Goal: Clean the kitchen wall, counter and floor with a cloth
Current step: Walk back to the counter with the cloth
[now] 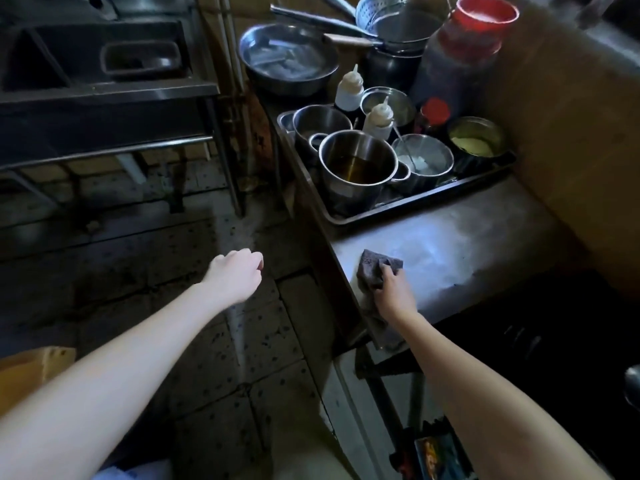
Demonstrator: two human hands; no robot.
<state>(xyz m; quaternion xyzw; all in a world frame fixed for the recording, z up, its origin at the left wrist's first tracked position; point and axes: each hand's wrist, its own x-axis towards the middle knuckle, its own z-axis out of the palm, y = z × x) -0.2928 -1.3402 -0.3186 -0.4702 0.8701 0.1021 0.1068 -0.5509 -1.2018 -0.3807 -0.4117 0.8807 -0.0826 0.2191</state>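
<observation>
A dark grey cloth (372, 271) lies on the steel counter (467, 251) near its front left edge. My right hand (394, 294) grips the cloth and presses it against the counter top. My left hand (235, 273) hangs in the air over the tiled floor (207, 358), left of the counter, fingers curled inward and holding nothing. The wall (571, 126) behind the counter is tan and partly in shadow.
A black tray (433, 199) holds steel pots, squeeze bottles and cups just beyond the cloth. Behind it sit a steel bowl (287, 57) and a red-lidded jar (464, 53). A steel sink stand (104, 98) is at the left. A cardboard box (31, 368) sits on the floor.
</observation>
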